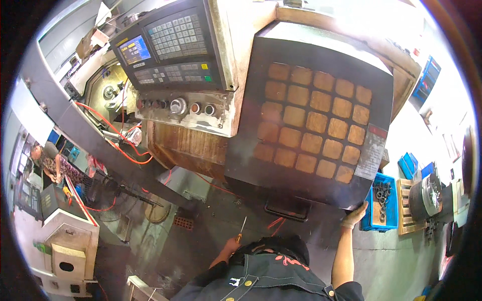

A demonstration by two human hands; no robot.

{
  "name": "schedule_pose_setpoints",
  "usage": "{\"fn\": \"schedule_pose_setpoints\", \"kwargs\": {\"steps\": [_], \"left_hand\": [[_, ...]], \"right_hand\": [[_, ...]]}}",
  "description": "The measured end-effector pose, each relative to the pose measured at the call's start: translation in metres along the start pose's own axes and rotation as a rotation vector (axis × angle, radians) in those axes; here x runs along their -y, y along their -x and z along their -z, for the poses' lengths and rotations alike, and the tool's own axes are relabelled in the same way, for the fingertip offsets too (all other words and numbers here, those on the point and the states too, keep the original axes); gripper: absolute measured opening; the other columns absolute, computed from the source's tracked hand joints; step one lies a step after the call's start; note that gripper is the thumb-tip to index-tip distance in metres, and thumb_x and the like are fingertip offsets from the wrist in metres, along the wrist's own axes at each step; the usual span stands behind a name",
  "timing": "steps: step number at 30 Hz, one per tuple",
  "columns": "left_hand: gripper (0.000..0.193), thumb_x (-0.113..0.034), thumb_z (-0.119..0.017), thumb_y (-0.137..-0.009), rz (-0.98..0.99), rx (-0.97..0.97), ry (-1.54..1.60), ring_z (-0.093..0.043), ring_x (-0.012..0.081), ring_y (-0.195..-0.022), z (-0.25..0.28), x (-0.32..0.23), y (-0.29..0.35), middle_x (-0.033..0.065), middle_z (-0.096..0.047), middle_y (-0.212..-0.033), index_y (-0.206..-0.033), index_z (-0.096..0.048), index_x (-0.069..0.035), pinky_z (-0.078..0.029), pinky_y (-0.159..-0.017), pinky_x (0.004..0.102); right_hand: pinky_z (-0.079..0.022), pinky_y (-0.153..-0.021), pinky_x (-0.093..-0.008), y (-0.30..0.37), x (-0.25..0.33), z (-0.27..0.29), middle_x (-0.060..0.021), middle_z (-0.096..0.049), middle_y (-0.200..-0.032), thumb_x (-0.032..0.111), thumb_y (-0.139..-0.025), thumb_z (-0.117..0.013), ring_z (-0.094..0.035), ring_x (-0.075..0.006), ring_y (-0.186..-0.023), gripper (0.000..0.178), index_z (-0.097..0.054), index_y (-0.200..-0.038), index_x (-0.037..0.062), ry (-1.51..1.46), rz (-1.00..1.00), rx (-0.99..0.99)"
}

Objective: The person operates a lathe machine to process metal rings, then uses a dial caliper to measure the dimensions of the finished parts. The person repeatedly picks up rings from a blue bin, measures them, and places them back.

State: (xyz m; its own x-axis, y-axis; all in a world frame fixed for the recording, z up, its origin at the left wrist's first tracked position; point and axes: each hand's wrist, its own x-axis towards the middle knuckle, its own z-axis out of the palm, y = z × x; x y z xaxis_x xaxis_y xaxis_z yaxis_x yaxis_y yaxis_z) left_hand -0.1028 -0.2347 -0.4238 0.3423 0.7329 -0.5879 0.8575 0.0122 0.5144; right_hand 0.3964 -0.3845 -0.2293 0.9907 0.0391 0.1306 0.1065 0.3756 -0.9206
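My left hand [231, 248] is closed round the yellowish handle of a screwdriver [244, 226], whose thin metal shaft points up and away from me. To the right, my right hand [355, 215], in a pale glove, grips the lower right corner of a dark machine door [246, 135]. The door has a grid window of brownish square panes. Its black pull handle [286, 209] sits at the lower edge, between my hands, with neither hand on it.
Left of the door stands a control panel [175, 75] with a lit screen, keys and knobs. A blue crate [393, 200] of metal rings is near my right hand, beside a wooden pallet [405, 220]. At far left, another person [55, 160] works by a machine. Orange hoses [120, 138] hang nearby.
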Motion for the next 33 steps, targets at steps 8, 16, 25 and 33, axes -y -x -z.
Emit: {"fn": "schedule_pose_setpoints", "kwargs": {"steps": [8, 16, 25, 33], "left_hand": [[0.040, -0.024, -0.068, -0.070, -0.137, 0.008, -0.019, -0.057, 0.0407, -0.094, -0.021, 0.030, -0.040, 0.0229, -0.060, -0.099, -0.103, -0.058, -0.003, -0.047, -0.079, 0.0474], [0.024, -0.020, -0.066, -0.075, -0.388, -0.035, -0.101, -0.056, 0.0390, -0.087, -0.025, -0.003, -0.027, 0.0181, -0.059, -0.087, -0.090, -0.057, -0.004, -0.046, -0.075, 0.0460], [0.027, -0.015, -0.065, -0.070, -0.398, -0.069, 0.080, -0.056, 0.0358, -0.083, -0.015, -0.001, -0.024, 0.0153, -0.058, -0.084, -0.094, -0.057, -0.004, -0.046, -0.074, 0.0425], [0.024, -0.010, -0.062, -0.068, -0.417, -0.114, 0.033, -0.053, 0.0281, -0.068, -0.021, 0.035, -0.018, 0.0114, -0.056, -0.078, -0.091, -0.054, -0.005, -0.043, -0.062, 0.0383]], "right_hand": [[-0.044, -0.074, -0.0292, 0.010, -0.001, -0.023, -0.0004, -0.057, -0.090, 0.025, -0.091, -0.047, -0.051, -0.0139, -0.081, 0.024, -0.062, -0.096, 0.0067, -0.252, -0.075, -0.097], [-0.033, -0.050, -0.0253, 0.047, 0.010, -0.049, 0.0064, -0.045, -0.062, 0.034, -0.090, -0.055, -0.038, -0.0065, -0.054, 0.033, -0.052, -0.066, 0.0122, 0.096, -0.137, -0.080], [-0.029, -0.051, -0.0258, 0.096, 0.033, -0.102, 0.0072, -0.040, -0.064, 0.033, -0.093, -0.052, -0.032, -0.0054, -0.059, 0.038, -0.054, -0.068, 0.0052, 0.009, -0.206, 0.051], [-0.030, -0.051, -0.0267, 0.121, 0.018, -0.132, 0.0057, -0.037, -0.061, 0.032, -0.095, -0.045, -0.033, -0.0061, -0.059, 0.040, -0.045, -0.067, 0.0029, 0.031, -0.292, 0.288]]}}
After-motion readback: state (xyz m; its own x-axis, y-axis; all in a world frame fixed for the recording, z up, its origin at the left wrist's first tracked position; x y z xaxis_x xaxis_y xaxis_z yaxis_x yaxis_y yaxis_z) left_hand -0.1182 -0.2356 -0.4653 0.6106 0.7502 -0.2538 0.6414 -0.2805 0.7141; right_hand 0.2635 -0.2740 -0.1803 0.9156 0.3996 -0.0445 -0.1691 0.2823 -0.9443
